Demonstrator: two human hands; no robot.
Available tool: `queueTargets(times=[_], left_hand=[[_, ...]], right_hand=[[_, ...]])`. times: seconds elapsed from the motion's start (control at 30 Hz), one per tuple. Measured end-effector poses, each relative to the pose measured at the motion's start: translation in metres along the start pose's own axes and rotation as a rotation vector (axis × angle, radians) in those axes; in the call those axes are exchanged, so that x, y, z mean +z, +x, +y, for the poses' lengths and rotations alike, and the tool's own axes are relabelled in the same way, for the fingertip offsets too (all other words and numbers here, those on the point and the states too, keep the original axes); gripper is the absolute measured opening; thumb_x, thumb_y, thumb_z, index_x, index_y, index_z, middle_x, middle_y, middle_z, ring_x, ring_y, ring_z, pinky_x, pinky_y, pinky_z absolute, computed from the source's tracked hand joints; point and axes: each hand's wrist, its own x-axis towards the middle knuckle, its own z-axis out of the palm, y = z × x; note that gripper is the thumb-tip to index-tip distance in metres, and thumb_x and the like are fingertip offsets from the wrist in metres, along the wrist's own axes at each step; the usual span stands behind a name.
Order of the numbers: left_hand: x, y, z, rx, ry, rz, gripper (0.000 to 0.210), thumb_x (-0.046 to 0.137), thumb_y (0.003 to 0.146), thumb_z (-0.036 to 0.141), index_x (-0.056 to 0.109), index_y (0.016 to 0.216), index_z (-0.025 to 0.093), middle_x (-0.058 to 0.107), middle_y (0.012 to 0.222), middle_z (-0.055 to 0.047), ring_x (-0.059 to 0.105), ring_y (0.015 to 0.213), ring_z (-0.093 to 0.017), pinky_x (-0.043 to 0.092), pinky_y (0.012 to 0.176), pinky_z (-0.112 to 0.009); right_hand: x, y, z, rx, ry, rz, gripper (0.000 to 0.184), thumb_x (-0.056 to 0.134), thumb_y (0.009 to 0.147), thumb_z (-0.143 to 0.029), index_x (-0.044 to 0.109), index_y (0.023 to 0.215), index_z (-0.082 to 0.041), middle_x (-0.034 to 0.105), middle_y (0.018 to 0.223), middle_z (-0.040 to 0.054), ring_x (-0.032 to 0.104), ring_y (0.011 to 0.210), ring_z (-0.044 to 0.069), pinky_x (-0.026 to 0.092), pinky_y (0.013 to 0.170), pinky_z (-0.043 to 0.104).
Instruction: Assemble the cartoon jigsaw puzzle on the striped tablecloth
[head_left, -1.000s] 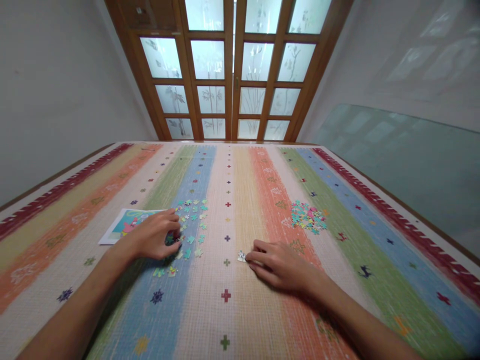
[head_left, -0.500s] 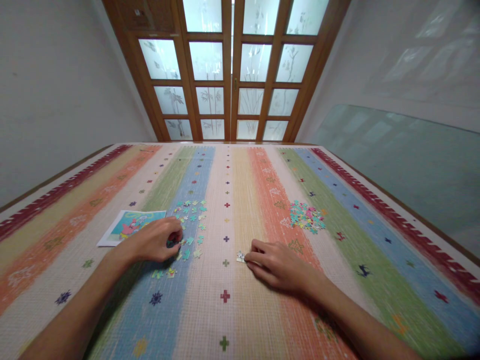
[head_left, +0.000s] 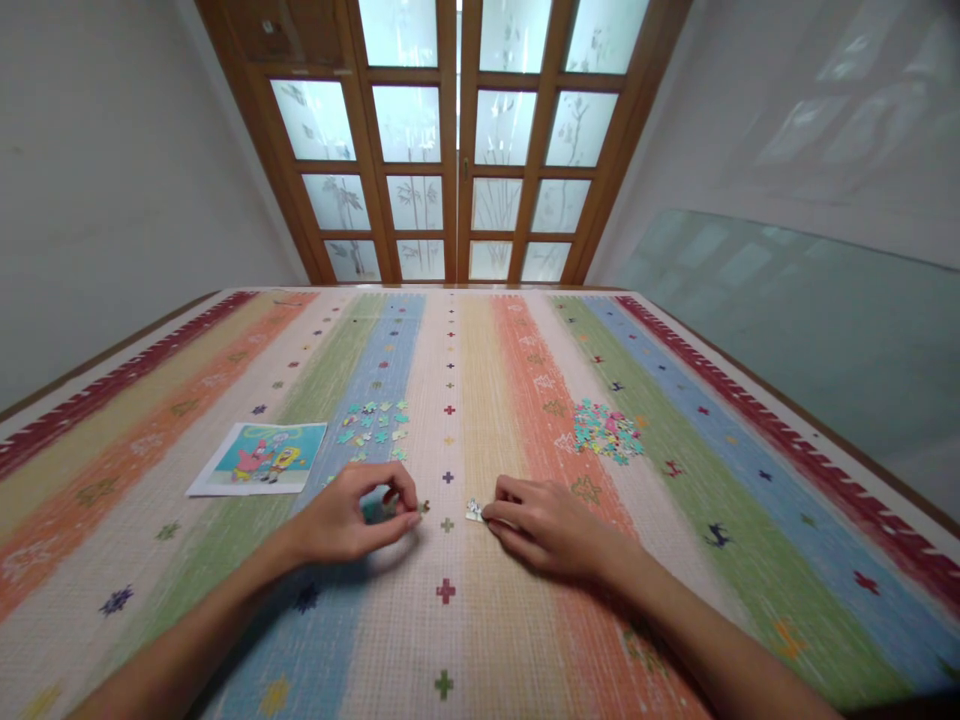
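Between thumb and fingers, my left hand [head_left: 365,512] pinches a small puzzle piece [head_left: 424,507] just above the cloth's pale middle stripe. My right hand [head_left: 544,522] rests on the yellow stripe, its fingertips closed on the edge of another puzzle piece [head_left: 473,510] lying on the cloth. A short gap separates the two pieces. Beyond my left hand, loose teal and yellow puzzle pieces [head_left: 382,436] lie spread on the blue stripe; my hand hides some of them. Further right is a heap of mixed puzzle pieces [head_left: 604,432].
A printed cartoon picture [head_left: 264,459] lies flat on the left of the striped tablecloth [head_left: 444,640]. Past the table's far edge stands a wooden door with frosted panes [head_left: 420,200]. A pale glass panel [head_left: 787,310] leans along the right wall.
My left hand has moved right and nearer, from the spread pieces to beside my right hand, carrying a puzzle piece. My right hand has stayed almost still. The cartoon picture is now uncovered.
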Motion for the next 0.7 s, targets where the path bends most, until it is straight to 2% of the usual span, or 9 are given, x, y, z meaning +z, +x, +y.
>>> queueTargets(times=[0.13,0.27,0.43,0.53,0.7], left_hand=[[0.045,0.000,0.012,-0.014,-0.094,0.093,0.012,0.064,0.094,0.026,0.071,0.086,0.019,0.073,0.079,-0.002,0.063,0.067,-0.013,0.051,0.065,-0.027],[0.072,-0.001,0.017,-0.095,-0.169,0.181,0.010,0.068,0.092,0.026,0.076,0.088,0.021,0.076,0.079,-0.001,0.067,0.070,-0.014,0.052,0.069,-0.028],[0.083,-0.002,0.019,-0.177,-0.260,0.266,0.012,0.070,0.092,0.029,0.079,0.092,0.022,0.078,0.081,-0.001,0.070,0.071,-0.015,0.055,0.067,-0.028],[0.084,-0.001,0.022,-0.225,-0.294,0.301,0.011,0.072,0.091,0.030,0.080,0.090,0.022,0.080,0.084,-0.002,0.073,0.075,-0.016,0.058,0.074,-0.028],[0.086,0.000,0.022,-0.212,-0.320,0.325,0.011,0.071,0.091,0.028,0.080,0.091,0.023,0.080,0.085,-0.002,0.074,0.077,-0.016,0.061,0.079,-0.029]], right_hand=[[0.001,0.002,-0.004,0.023,0.094,0.121,0.025,0.048,0.104,-0.026,0.069,0.116,-0.019,0.066,0.096,0.0083,0.060,0.077,0.017,0.043,0.066,0.031],[0.005,0.005,-0.010,0.009,0.213,0.239,0.026,0.058,0.099,-0.033,0.067,0.116,-0.016,0.068,0.095,0.0084,0.062,0.079,0.018,0.047,0.067,0.031],[0.010,0.007,-0.013,-0.044,0.294,0.342,0.021,0.065,0.093,-0.032,0.067,0.108,-0.017,0.067,0.089,0.0057,0.059,0.072,0.015,0.046,0.062,0.028],[0.013,0.007,-0.013,-0.069,0.315,0.401,0.017,0.067,0.091,-0.030,0.067,0.103,-0.018,0.066,0.085,0.0041,0.058,0.069,0.015,0.044,0.059,0.027],[0.016,0.009,-0.019,-0.035,0.452,0.460,0.004,0.066,0.093,-0.020,0.067,0.096,-0.018,0.066,0.081,0.0023,0.054,0.061,0.011,0.042,0.054,0.024]])
